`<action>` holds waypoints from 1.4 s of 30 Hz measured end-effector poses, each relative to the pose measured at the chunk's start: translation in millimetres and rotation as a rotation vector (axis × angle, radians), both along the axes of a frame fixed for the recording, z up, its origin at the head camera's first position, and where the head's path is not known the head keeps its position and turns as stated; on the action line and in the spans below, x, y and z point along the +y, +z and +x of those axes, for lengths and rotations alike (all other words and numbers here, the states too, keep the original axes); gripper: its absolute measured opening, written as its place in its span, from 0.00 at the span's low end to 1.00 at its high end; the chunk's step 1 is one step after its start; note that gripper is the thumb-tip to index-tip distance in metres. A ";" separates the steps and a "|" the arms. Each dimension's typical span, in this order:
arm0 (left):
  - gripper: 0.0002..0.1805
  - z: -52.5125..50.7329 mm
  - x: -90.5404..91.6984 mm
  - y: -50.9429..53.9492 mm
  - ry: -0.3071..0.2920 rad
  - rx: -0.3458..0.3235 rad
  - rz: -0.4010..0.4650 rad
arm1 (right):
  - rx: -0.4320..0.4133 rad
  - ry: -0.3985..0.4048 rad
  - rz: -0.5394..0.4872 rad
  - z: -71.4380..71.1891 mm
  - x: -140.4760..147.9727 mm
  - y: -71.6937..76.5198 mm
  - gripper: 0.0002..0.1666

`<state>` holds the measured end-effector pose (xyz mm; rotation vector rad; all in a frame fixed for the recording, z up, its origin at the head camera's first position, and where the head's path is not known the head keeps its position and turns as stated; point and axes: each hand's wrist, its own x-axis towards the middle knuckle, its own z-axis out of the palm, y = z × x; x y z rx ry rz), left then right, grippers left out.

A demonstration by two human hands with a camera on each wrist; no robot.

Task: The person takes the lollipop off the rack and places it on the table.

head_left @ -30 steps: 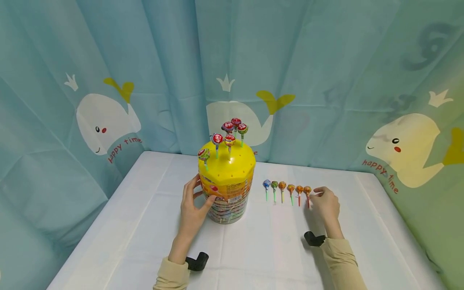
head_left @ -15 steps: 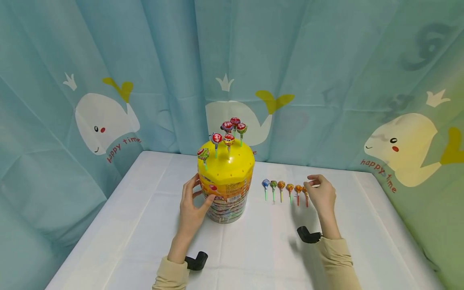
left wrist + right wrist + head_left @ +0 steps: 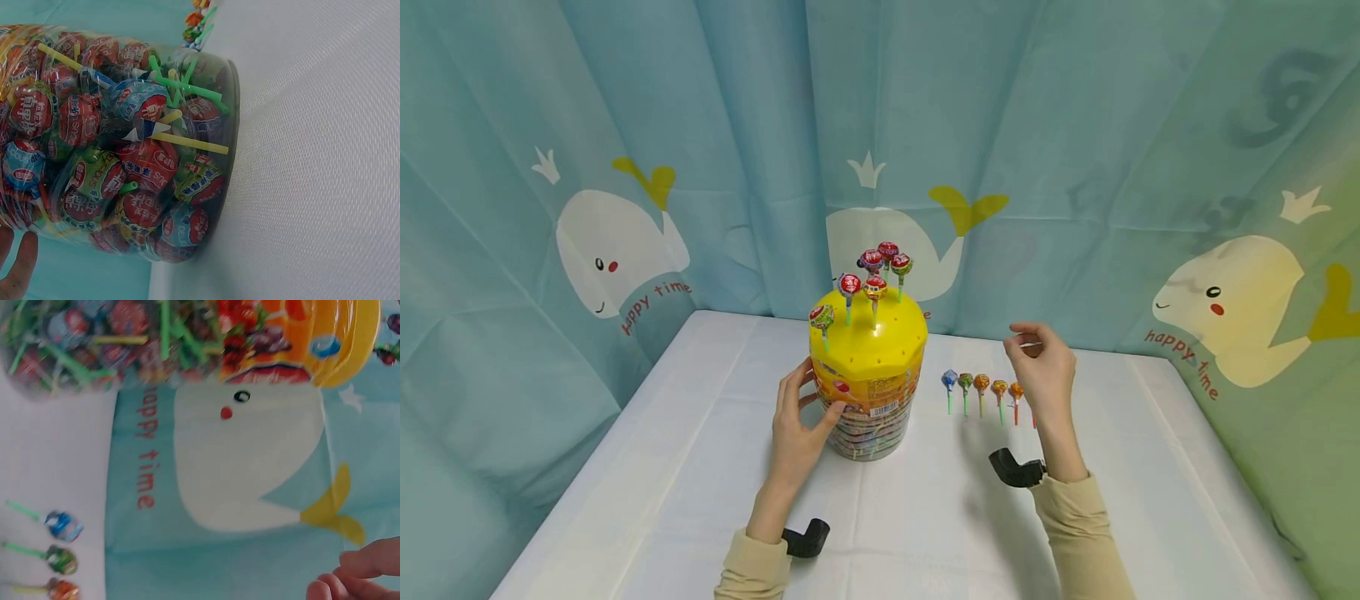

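Head view: A jar (image 3: 871,421) stands upright on the bench (image 3: 917,525), its yellow lid (image 3: 891,342) bearing six lollipops (image 3: 875,289) on upright or slightly leaning sticks. The left hand (image 3: 797,442) grasps the jar from its left side, thumb across the front. The right hand (image 3: 1045,367) is raised to the right of the jar, over the far end of a row (image 3: 982,383) of lollipops; its fingers are loosely bent, with no thing seen in the grip. Five heads show in the row — of the sixth lollipop, only the red stick is visible below the hand. The bench's far edge runs close behind jar and row, just before the curtain (image 3: 760,167); the broader room for moving lies on the near side and to the right.

Left wrist view: The clear wall shows wrapped lollipops inside; the base sits flat on the bench, and fingers (image 3: 22,269) lie at the wall. Light, even pressure would probably steady the jar best, without tilting the lid.

Right wrist view: Fingers (image 3: 375,557) show at the lower corner, tips close together, apart from jar and row. A lollipop is best pinched by its stick and lifted straight — a sideways sweep could disturb its neighbours.
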<state>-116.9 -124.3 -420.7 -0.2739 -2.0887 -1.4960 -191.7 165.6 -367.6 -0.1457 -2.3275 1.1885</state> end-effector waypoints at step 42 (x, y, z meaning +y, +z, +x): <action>0.40 -1.0 -0.2 -1.8 0.019 0.007 -0.031 | 0.231 0.439 -0.126 -10.8 -104.1 63.7 0.15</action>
